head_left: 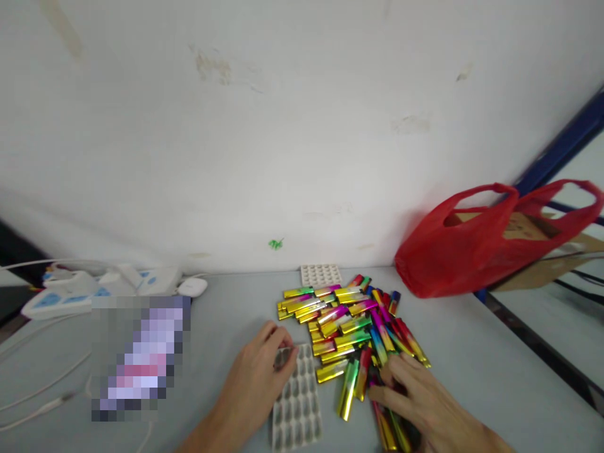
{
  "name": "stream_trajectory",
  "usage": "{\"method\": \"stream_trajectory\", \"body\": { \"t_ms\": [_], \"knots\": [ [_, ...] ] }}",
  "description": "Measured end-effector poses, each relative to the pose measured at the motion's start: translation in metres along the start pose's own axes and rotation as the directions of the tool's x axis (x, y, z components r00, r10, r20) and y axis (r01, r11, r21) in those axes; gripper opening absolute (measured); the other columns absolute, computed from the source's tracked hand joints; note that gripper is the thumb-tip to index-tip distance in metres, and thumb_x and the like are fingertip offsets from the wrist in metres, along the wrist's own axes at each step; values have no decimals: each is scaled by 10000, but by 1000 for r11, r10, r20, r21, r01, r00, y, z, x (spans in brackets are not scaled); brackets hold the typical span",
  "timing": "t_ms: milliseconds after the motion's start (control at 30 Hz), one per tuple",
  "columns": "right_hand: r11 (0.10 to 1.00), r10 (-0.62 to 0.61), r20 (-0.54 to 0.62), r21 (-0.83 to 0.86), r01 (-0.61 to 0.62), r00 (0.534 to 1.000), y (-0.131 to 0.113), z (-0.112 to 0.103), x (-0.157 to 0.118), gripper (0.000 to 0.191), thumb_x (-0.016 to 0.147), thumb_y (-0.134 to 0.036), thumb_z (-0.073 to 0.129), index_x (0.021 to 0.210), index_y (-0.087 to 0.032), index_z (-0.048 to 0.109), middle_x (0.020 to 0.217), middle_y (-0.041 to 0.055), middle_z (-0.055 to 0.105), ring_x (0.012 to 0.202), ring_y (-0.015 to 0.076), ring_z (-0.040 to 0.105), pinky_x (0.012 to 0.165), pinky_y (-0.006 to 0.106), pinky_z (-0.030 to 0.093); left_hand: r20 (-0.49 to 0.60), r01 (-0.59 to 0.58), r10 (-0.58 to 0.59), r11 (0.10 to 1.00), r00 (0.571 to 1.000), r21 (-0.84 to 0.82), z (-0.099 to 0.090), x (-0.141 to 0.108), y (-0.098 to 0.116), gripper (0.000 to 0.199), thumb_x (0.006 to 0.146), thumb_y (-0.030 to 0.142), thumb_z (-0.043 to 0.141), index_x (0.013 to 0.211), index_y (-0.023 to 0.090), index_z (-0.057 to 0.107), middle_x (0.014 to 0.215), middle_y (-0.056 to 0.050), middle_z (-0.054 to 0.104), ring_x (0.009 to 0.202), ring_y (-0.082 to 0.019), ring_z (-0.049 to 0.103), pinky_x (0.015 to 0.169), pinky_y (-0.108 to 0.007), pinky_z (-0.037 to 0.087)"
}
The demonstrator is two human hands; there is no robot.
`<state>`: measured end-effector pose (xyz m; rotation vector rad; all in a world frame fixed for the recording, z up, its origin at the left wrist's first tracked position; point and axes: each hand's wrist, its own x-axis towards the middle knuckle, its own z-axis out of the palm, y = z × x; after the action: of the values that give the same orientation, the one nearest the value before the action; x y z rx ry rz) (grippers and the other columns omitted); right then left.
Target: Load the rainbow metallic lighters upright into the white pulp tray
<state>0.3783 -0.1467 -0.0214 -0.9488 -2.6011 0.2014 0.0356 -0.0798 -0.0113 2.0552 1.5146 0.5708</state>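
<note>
A white tray (297,402) with rows of rounded pockets lies flat on the grey table. My left hand (264,365) is at its upper left corner, with thumb and fingers closed over the edge; the fingertips are partly hidden. To the right of the tray spreads a loose pile of shiny lighters (346,324) in gold, green, pink, red and blue. My right hand (410,393) is at the near right side of the pile, its fingers curled over a few lighters (387,431). The palm hides part of these.
A second white pocketed tray (321,274) lies at the wall behind the pile. The red bag (472,251) with cardboard stands at the back right. On the left are a power strip (61,302), a white charger (192,287), cables and a blurred-out object (146,358).
</note>
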Motion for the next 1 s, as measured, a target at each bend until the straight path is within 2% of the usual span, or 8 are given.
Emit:
{"method": "stream_trajectory", "body": {
  "t_ms": [300, 533, 633, 700, 800, 867, 933, 1000],
  "knots": [
    [999, 15, -28, 46, -14, 999, 11, 5, 14, 537, 767, -383, 812, 1249, -210, 653, 1100, 110, 638, 963, 305, 600, 856, 421, 461, -25, -25, 24, 1000, 999, -11, 2, -1, -4, 196, 1046, 320, 556, 916, 227, 669, 1007, -48, 677, 817, -229, 697, 750, -350, 472],
    [999, 11, -40, 50, -9, 999, 12, 4, 14, 504, 789, -408, 811, 1225, -213, 650, 1095, 110, 655, 984, 319, 624, 923, 450, 483, -39, -16, 15, 1000, 999, -17, 1, -1, -2, 182, 1033, 319, 584, 901, 231, 673, 994, -39, 680, 791, -224, 690, 733, -344, 466],
    [998, -28, -75, 59, 32, 997, 11, -2, 19, 542, 847, -496, 778, 1285, -211, 632, 1082, 111, 661, 965, 322, 635, 910, 453, 498, -31, -2, 2, 1000, 1000, -10, 0, -1, 0, 183, 1035, 319, 583, 906, 232, 679, 1011, -46, 688, 816, -232, 700, 732, -339, 470],
    [994, -29, -126, 101, 41, 992, 6, -8, 27, 505, 911, -436, 713, 1346, -209, 596, 1090, 107, 663, 964, 308, 640, 917, 443, 510, -25, -5, 5, 1000, 1000, -3, 0, -1, 0, 188, 1040, 321, 576, 911, 232, 680, 1016, -50, 692, 833, -234, 702, 744, -339, 475],
    [968, 72, -267, 253, -2, 961, -10, -17, 52, 312, 993, -255, 596, 1301, -240, 548, 1051, 67, 652, 899, 249, 621, 861, 381, 519, -21, -7, 7, 1000, 1000, 11, 1, 0, -1, 194, 1048, 319, 561, 922, 230, 677, 1017, -54, 694, 806, -223, 690, 750, -344, 475],
    [906, 238, -298, 411, -100, 924, -24, -19, 78, 144, 1095, -260, 481, 1222, -251, 549, 1082, 71, 642, 922, 234, 619, 822, 350, 519, -22, -5, 5, 1000, 1000, 15, 0, 0, -1, 188, 1047, 313, 561, 923, 227, 674, 1017, -58, 698, 788, -217, 684, 739, -343, 475],
    [792, 400, -267, 582, -184, 877, -37, -19, 110, 218, 1172, -336, 385, 1136, -246, 580, 1050, 63, 636, 933, 224, 615, 827, 341, 517, -29, -15, 16, 1000, 999, 16, -1, 0, -1, 178, 1044, 295, 559, 923, 228, 671, 1013, -60, 705, 806, -222, 693, 730, -336, 478],
    [618, 543, -206, 754, -222, 814, -44, -15, 143, 319, 1190, -447, 403, 1044, -241, 599, 953, 30, 619, 860, 197, 601, 765, 308, 508, -32, -24, 25, 1000, 999, 20, -4, 0, 0, 160, 1036, 250, 555, 926, 229, 670, 1020, -62, 710, 848, -230, 708, 735, -329, 489]
  ]
}}
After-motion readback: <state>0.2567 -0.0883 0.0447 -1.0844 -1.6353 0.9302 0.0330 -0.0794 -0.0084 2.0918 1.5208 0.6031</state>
